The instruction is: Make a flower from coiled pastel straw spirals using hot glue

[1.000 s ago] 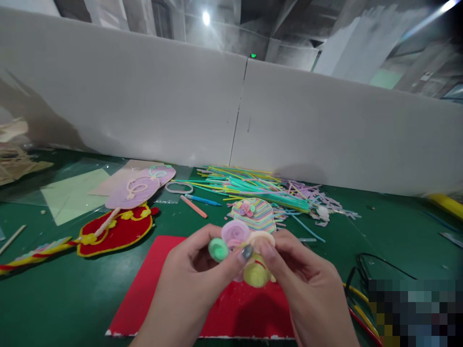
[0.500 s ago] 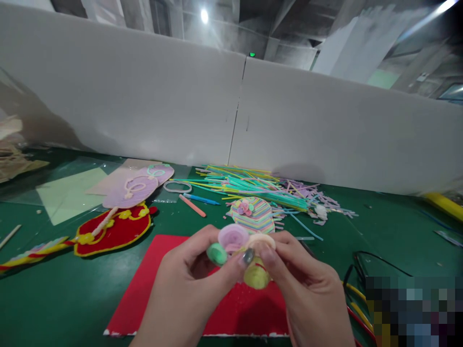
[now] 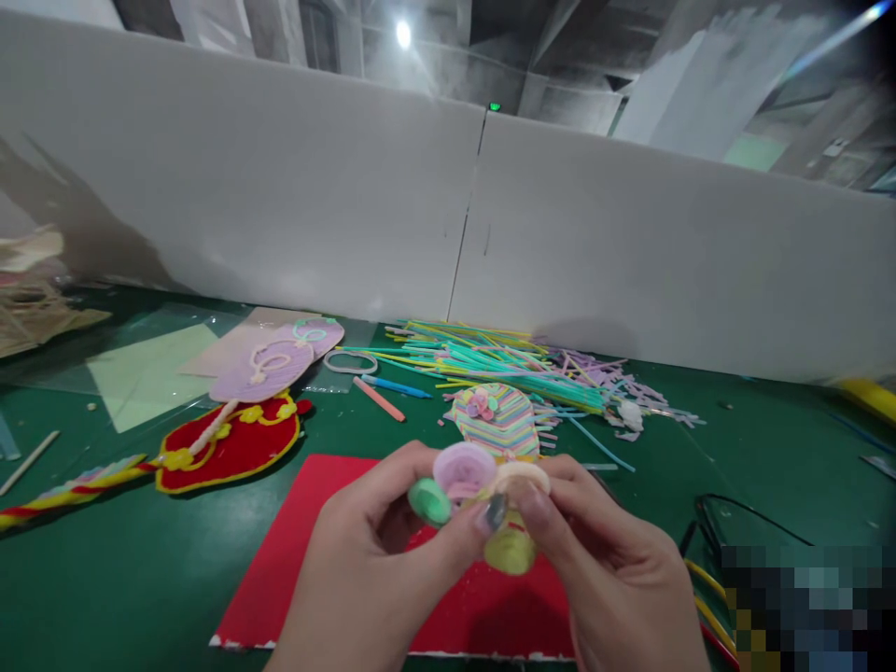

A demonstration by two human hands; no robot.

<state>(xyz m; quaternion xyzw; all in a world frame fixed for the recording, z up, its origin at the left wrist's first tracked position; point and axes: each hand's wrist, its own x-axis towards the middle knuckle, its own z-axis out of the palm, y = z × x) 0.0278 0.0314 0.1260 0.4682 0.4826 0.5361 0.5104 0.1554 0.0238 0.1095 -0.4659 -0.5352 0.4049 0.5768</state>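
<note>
Between my two hands, above a red board [image 3: 280,579], is a cluster of small coiled flowers [image 3: 463,467] in lilac, pink, green, cream and yellow. My left hand [image 3: 392,551] pinches the cluster from the left, its thumb across the front near the middle. On the other side, my right hand [image 3: 602,560] grips the cream coil [image 3: 522,478] between thumb and fingers. The yellow coil [image 3: 510,549] hangs below the thumbs, and the green coil [image 3: 429,502] sticks out at the left. Just behind my fingers lies a striped round fan [image 3: 494,418] with small pastel flowers on it.
Thin coloured sticks [image 3: 504,369] lie piled at the back. To the left are a red fan [image 3: 231,448] with yellow trim, a lilac fan [image 3: 270,364] and pale green paper [image 3: 150,373]. A blue pen [image 3: 398,386] and cables [image 3: 707,513] lie about; a white partition [image 3: 280,187] stands behind.
The view has shifted slightly, so the scene sits a little further right. Both hands keep their grip on the flower cluster, which looks slightly tilted.
</note>
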